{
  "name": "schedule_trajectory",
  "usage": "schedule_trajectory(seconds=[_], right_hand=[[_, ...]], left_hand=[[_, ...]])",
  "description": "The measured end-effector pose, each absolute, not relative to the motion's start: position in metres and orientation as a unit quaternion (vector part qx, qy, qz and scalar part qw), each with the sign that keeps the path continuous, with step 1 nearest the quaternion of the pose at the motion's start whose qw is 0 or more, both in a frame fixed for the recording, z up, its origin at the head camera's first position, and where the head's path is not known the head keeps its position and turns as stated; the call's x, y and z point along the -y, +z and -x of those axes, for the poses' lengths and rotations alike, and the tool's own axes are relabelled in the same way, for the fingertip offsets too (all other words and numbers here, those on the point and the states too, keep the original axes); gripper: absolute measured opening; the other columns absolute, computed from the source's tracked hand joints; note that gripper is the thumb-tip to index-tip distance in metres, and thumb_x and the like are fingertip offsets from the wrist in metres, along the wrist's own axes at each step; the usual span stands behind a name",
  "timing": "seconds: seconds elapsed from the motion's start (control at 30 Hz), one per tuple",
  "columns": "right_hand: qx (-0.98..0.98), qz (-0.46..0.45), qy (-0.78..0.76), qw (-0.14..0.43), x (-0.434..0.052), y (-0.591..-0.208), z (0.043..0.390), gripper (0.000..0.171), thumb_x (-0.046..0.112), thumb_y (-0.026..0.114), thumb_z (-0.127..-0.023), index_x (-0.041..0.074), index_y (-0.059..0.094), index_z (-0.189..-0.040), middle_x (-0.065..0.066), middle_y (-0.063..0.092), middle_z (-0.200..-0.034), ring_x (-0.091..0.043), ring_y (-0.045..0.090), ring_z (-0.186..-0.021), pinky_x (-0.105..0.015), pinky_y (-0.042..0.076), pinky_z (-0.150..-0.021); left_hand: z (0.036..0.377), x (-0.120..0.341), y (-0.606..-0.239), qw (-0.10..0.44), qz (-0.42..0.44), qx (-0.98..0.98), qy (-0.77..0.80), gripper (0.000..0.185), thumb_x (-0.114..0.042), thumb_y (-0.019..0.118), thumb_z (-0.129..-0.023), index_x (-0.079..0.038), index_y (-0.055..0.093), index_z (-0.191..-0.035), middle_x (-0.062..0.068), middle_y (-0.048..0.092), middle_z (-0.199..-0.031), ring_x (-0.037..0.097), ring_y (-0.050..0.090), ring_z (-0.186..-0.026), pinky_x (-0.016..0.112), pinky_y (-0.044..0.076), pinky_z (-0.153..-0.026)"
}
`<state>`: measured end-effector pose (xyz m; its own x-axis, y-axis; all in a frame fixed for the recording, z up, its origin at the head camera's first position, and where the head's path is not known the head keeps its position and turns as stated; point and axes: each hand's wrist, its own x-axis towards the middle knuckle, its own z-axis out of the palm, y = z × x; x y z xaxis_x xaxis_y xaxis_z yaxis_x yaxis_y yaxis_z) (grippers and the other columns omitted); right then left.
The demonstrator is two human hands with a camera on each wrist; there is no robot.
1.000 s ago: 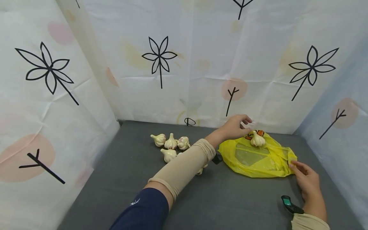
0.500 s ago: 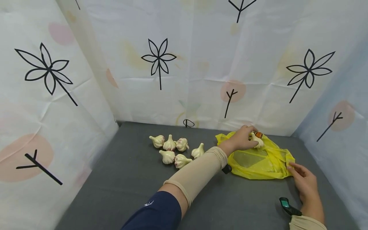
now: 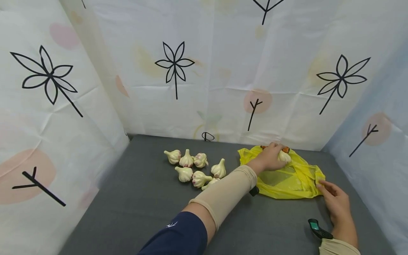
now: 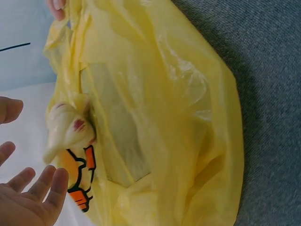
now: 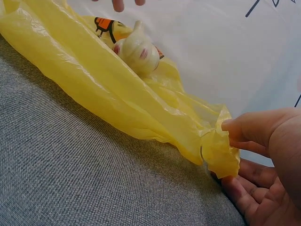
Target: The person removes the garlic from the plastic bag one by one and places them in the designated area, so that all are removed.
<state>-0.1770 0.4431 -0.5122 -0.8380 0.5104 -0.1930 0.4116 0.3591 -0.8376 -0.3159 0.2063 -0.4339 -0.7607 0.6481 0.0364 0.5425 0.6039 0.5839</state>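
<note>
A yellow plastic bag [image 3: 287, 182] lies flattened on the grey table, with an orange-and-black patterned patch [image 4: 81, 195] at its far side. One garlic bulb [image 4: 70, 127] sits on the bag there. My left hand [image 3: 270, 157] is beside this bulb, its fingers loosely spread; in the left wrist view a gap shows between fingertips and bulb. In the head view the hand partly covers the bulb. At the bag's right corner, my right hand [image 5: 268, 165] pinches the yellow plastic between thumb and fingers.
Several garlic bulbs [image 3: 186, 159] lie grouped on the table [image 3: 143, 205] left of the bag, one partly behind the left forearm. Patterned white cloth [image 3: 223, 71] walls off the back and both sides.
My left hand has come down and slightly right, from above the bag to beside the garlic bulb on it. The right hand keeps its pinch on the bag's corner.
</note>
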Motion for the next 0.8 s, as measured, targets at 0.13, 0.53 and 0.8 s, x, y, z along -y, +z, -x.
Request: schedule_trajectory(seconds=[0.13,0.53,0.8], right_hand=[[0.819,0.289,0.495,0.042,-0.442,-0.513,0.176,0.066,0.058,0.049,-0.095,0.025,0.04,-0.151,0.0,0.044,-0.142,-0.037,0.028,-0.144,-0.054,0.033,-0.11],[0.818,0.29,0.495,0.049,-0.443,-0.513,0.177,0.064,0.057,0.05,-0.095,0.026,0.042,-0.15,0.006,0.047,-0.138,-0.033,0.03,-0.143,-0.051,0.034,-0.109],[0.819,0.293,0.491,0.047,-0.443,-0.513,0.178,0.064,0.057,0.05,-0.095,0.025,0.043,-0.15,0.001,0.045,-0.143,-0.033,0.031,-0.142,-0.049,0.037,-0.106]], left_hand=[[0.313,-0.209,-0.437,0.108,-0.329,-0.896,0.277,0.058,-0.041,0.056,-0.098,-0.03,0.036,-0.151,-0.005,0.025,-0.159,0.014,0.039,-0.141,0.027,0.046,-0.103],[0.313,-0.221,-0.448,0.102,-0.325,-0.908,0.242,0.062,-0.04,0.061,-0.095,-0.036,0.033,-0.151,-0.005,0.023,-0.16,0.018,0.036,-0.142,0.028,0.046,-0.1],[0.312,-0.22,-0.447,0.081,-0.309,-0.911,0.262,0.059,-0.04,0.064,-0.093,-0.034,0.04,-0.147,-0.003,0.035,-0.147,0.012,0.045,-0.129,0.022,0.047,-0.084]])
